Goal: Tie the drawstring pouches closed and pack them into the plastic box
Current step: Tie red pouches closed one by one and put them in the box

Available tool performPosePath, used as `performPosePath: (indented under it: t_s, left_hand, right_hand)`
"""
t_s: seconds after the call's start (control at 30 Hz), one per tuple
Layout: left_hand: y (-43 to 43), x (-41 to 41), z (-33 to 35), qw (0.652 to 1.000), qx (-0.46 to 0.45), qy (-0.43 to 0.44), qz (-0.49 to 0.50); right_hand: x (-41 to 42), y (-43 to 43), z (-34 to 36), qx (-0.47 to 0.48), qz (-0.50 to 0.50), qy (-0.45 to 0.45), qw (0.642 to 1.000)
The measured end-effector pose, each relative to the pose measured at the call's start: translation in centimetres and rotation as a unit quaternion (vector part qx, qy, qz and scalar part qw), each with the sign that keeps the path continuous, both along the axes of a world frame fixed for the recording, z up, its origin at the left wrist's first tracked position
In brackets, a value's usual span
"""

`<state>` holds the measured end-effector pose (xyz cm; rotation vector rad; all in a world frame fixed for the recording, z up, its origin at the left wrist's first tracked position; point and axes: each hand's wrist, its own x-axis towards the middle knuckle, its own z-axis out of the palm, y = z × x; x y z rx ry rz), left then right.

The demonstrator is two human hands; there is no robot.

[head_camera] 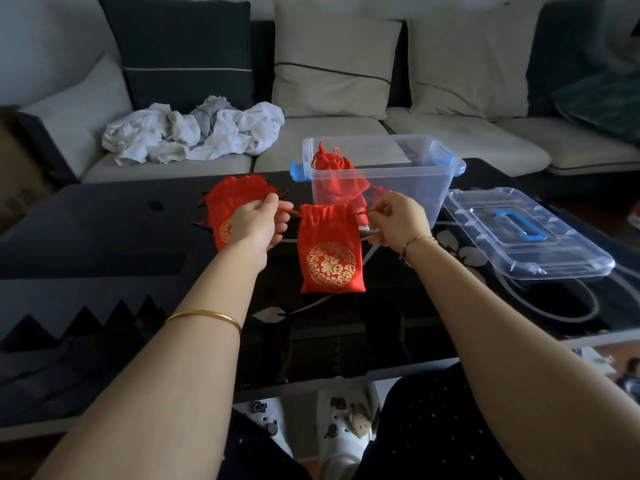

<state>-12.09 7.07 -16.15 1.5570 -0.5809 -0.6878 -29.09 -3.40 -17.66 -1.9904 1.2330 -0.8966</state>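
So, left hand (258, 225) and right hand (398, 220) each pinching drawstring, arms stretched forward, red pouch (330, 251) hanging between them.

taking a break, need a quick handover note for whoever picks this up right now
Hands: left hand pinches the left cord of the red pouch; right hand pinches its right cord. The mouth is gathered, no knot visible.
Things: plastic box stands open on the table, with at least one pouch inside; the lid lies to its right. A pile of pouches lies behind the left hand.
Left to do: tie this one, box it, then work through the pile.
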Motion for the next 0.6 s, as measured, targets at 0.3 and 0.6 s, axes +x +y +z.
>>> performPosePath:
  t_s: [0.3, 0.6]
  left_hand:
    - [0.9, 0.9, 0.0, 0.976, 0.047, -0.204, 0.056]
    - [0.8, 1.9, 1.0, 0.979, 0.034, 0.12, 0.159]
  right_hand:
    - [-1.7, 0.3, 0.7, 0.159, 0.069, -0.086, 0.981]
    - [-2.1, -1.4, 0.5, 0.466, -0.019, -0.445, 0.765]
